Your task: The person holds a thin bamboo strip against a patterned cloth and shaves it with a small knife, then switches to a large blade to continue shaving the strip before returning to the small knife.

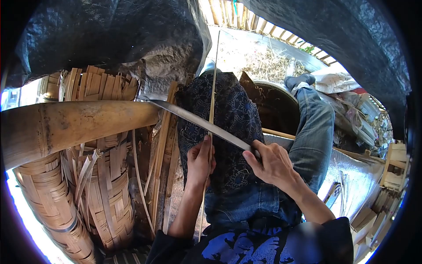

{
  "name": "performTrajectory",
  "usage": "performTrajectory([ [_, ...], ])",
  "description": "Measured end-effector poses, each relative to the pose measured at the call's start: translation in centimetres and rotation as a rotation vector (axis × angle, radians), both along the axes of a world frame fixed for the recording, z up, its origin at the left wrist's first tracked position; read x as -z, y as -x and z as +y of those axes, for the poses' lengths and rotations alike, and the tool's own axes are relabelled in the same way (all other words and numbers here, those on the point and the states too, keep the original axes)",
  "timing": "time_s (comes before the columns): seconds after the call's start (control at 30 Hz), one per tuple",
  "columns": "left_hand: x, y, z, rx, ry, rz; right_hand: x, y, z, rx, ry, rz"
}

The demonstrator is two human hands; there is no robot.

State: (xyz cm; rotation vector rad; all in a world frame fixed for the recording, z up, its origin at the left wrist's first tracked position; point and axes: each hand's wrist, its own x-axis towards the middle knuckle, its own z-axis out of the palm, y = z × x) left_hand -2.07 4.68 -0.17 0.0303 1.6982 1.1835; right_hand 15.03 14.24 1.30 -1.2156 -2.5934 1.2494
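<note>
My right hand (273, 164) is wrapped round the handle of a long-bladed knife (200, 122), whose blade slants up and to the left. A thin bamboo strip (214, 90) runs lengthwise over my lap, and the blade crosses it just beyond my left hand (201, 162). The left fingers pinch that strip, thumb on top. Beneath both hands a dark blue patterned cloth (231, 99) covers my thigh. The knife's handle is mostly hidden inside my right fist.
A thick bamboo pole (83, 125) juts in from the left, above woven bamboo baskets (50, 198). Upright bamboo slats (165, 154) stand close to my left arm. A dark round container (279, 105) lies beyond my right leg (314, 132). Dark plastic sheeting (114, 35) hangs overhead.
</note>
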Motion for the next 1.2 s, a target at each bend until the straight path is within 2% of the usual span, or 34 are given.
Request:
performTrajectory([
  [0.23, 0.4, 0.1, -0.7, 0.044, 0.054, 0.018, 2.0, 0.2, -0.7, 0.047, -0.079, -0.015],
  [0.43, 0.1, -0.3, -1.6, 0.033, 0.078, 0.004, 3.4, -0.8, -0.7, -0.051, -0.173, 0.046],
  [0.5, 0.0, -0.3, -1.4, 0.039, 0.078, 0.007, 0.9, 0.0, 0.2, 0.026, 0.093, -0.149],
  [0.53, -0.1, -0.3, -1.3, 0.047, 0.072, 0.01, 0.7, 0.2, 0.2, 0.021, 0.098, -0.152],
  [0.83, -1.4, -0.6, -1.0, 0.037, 0.167, 0.001, 2.5, 0.2, -1.0, 0.059, -0.08, -0.076],
  [0.9, -1.3, -0.9, -1.3, 0.028, 0.164, 0.009, 2.9, 0.1, -1.2, 0.056, -0.202, 0.0],
  [1.07, -1.9, -1.8, -1.7, 0.022, 0.198, 0.038, 3.4, 0.3, -1.6, 0.056, -0.264, 0.03],
  [1.2, -1.5, -2.3, -2.4, -0.084, 0.099, 0.002, 3.3, 0.5, -1.9, 0.065, -0.228, 0.047],
])
